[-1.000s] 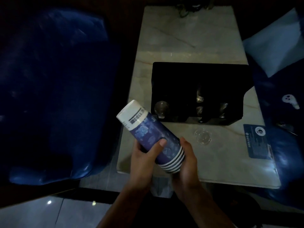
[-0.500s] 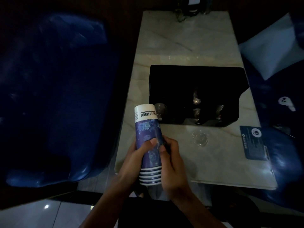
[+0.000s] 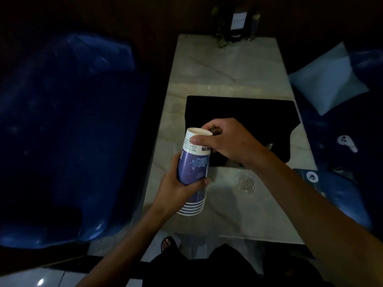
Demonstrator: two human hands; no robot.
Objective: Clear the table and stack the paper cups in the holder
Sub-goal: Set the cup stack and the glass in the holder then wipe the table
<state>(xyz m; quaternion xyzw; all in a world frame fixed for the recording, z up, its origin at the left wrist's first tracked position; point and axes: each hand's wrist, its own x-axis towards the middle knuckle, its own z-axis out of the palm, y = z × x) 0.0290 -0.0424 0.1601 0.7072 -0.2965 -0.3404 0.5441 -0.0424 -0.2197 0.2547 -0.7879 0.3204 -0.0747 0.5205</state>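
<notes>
Blue floral paper cup stack, inverted, held above the marble table's near left edge: left hand wrapped around mid-stack, right hand pinching the upturned base.

Worktop: pale marble-look slab, long and narrow, veined. On it: black tray at centre, clear glass lid just beside the tray's near edge, dark card overhanging the right edge, dark stand at the far end.

Bare forearms, no sleeves; dark trousers, and seemingly a sandal.
</notes>
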